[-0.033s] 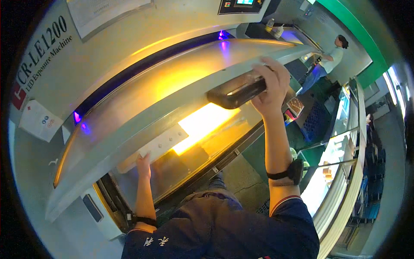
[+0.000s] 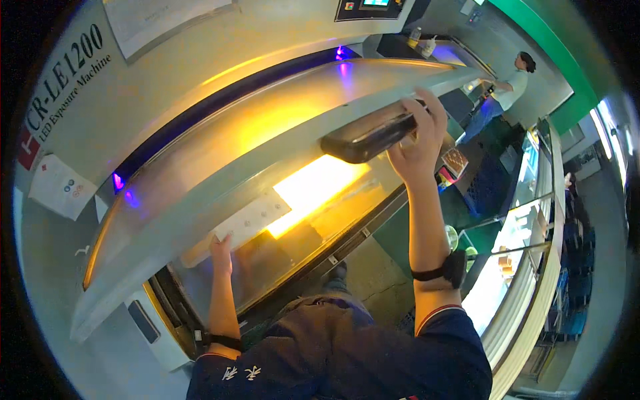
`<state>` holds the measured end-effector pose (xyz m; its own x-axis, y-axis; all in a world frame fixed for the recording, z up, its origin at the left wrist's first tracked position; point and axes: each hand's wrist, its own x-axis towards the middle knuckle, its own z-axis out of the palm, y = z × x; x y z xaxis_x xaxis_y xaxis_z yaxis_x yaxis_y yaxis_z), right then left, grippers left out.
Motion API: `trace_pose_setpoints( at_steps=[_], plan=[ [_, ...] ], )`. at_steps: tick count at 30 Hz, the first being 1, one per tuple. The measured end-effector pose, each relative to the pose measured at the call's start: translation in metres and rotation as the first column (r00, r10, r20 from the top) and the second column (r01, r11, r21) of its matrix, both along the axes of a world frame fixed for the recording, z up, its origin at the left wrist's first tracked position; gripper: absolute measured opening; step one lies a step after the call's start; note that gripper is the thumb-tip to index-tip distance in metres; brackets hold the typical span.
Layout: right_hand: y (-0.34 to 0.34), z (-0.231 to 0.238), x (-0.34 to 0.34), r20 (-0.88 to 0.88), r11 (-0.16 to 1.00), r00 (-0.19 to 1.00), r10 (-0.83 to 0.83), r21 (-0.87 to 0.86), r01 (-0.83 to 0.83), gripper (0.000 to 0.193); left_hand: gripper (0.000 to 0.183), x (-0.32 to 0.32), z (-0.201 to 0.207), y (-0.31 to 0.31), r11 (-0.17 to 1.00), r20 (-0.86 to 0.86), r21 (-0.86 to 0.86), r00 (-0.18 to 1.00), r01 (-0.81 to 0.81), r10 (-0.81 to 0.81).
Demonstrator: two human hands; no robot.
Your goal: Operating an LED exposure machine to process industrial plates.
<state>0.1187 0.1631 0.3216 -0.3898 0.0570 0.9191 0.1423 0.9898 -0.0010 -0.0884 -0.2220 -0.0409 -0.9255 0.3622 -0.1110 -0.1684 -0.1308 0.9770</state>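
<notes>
In front of me a large machine lid [image 2: 170, 223] with a curved pale rim is raised over a flat bed [image 2: 323, 237]. My right hand [image 2: 420, 147] is at the right end of the lid's black handle [image 2: 363, 139], fingers over its top edge and thumb below. Under the lid my left hand [image 2: 222, 252] grips the near edge of a long white strip [image 2: 248, 221], its thumb on top. Small round spots run along this strip. Part of it and some of my left fingers are hidden. A bright yellow-white light patch [image 2: 320, 190] glows on the bed beside the strip.
A control panel [image 2: 370, 8] is at the top. Purple lights [image 2: 119, 181] shine behind the lid. Bottles [image 2: 429, 47] stand on a counter at the far right, near another person [image 2: 510, 90]. Bright shelving [image 2: 500, 267] lines my right side.
My right hand and forearm have shifted slightly, with the fingers a little differently placed on the handle. The left hand and the strip look the same.
</notes>
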Motion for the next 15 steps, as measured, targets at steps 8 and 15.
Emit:
trace_pose_setpoints(
  at_steps=[8,15],
  plan=[
    [-0.087,-0.29,0.203,-0.035,-0.024,0.996,-0.079,-0.999,-0.037,0.062,0.031,0.096,0.084,0.014,0.894,0.108,0.069,0.888,0.443,-0.448],
    [-0.254,-0.292,0.339,-0.297,-0.625,0.882,-0.366,-0.623,-0.47,0.044,0.027,0.191,0.098,0.058,0.26,0.155,-0.174,0.287,0.95,-0.945]
  ],
)
